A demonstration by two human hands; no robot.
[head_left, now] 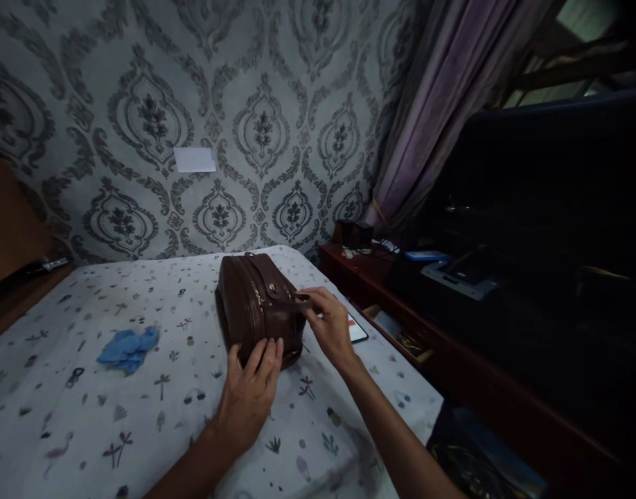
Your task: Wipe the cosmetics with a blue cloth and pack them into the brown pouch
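Note:
A brown leather bag (pixel 253 305) with gold zips and a gold stud lies on the patterned bed sheet (pixel 63 402). My left hand (pixel 250 395) presses its spread fingers flat against the bag's near end. My right hand (pixel 328 322) pinches a small dark tab or zip pull at the bag's right side, fingers closed on it. A phone (pixel 358 328) lies on the sheet just behind my right hand, partly hidden by it.
A crumpled blue cloth (pixel 128 348) lies on the sheet to the left. A dark wooden bedside unit (pixel 401 305) with small items and an open drawer stands along the bed's right edge. Purple curtain (pixel 443 104) hangs at the right; patterned wallpaper behind.

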